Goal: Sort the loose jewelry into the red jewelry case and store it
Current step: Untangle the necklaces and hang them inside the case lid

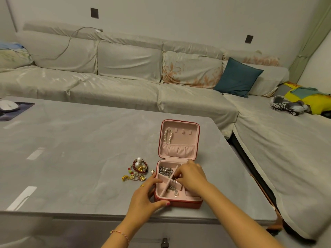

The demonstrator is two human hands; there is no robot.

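Note:
The red jewelry case [179,204] lies open on the grey table, its pink lid [179,138] flat behind the tray. A pearl bracelet [168,136] hangs inside the lid. Silver chains [165,170] fill the tray's back left compartment, and another silver chain [172,189] lies in the middle one. My left hand [146,196] grips the case's front left corner. My right hand [190,175] reaches over the tray, fingertips pinched on a small silver ring [175,181]. A pile of loose jewelry [137,170], with red beads, pearls and gold pieces, sits left of the case.
A white mouse [8,105] on a dark mouse pad [17,111] sits at the table's far left. A long grey sofa [125,83] with a teal cushion [238,77] runs behind and to the right. The table edge [125,218] is near my arms.

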